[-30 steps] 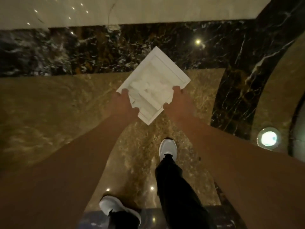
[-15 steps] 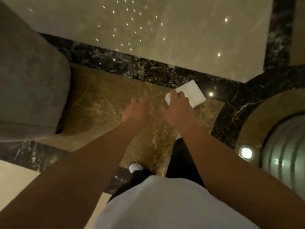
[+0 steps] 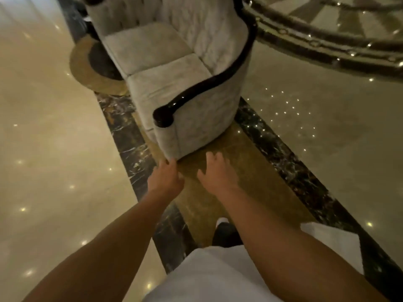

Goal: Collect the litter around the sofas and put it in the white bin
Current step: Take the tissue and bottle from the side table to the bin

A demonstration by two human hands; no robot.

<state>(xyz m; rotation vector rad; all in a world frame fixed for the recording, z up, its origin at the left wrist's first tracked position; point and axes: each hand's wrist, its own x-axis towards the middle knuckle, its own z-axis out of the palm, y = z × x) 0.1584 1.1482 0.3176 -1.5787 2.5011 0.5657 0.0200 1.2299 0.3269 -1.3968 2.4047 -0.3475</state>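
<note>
My left hand (image 3: pixel 166 177) and my right hand (image 3: pixel 216 173) are stretched out in front of me, both empty with fingers loosely apart. They hover just short of the near end of a grey tufted sofa (image 3: pixel 174 68) with a dark wooden arm trim (image 3: pixel 196 94). The white bin (image 3: pixel 333 240) stands on the floor behind my right forearm, at the lower right, partly hidden by that arm. I see no litter on the floor in this view.
The polished marble floor has a brown strip (image 3: pixel 229 192) edged by dark veined bands (image 3: pixel 130 136). A curved dark railing (image 3: pixel 327 46) runs across the upper right. My white shoe (image 3: pixel 222 221) shows below my hands.
Both hands held the white bin a second ago; they have let it go and it now stands on the floor at my right. My view has swung round to the sofa.
</note>
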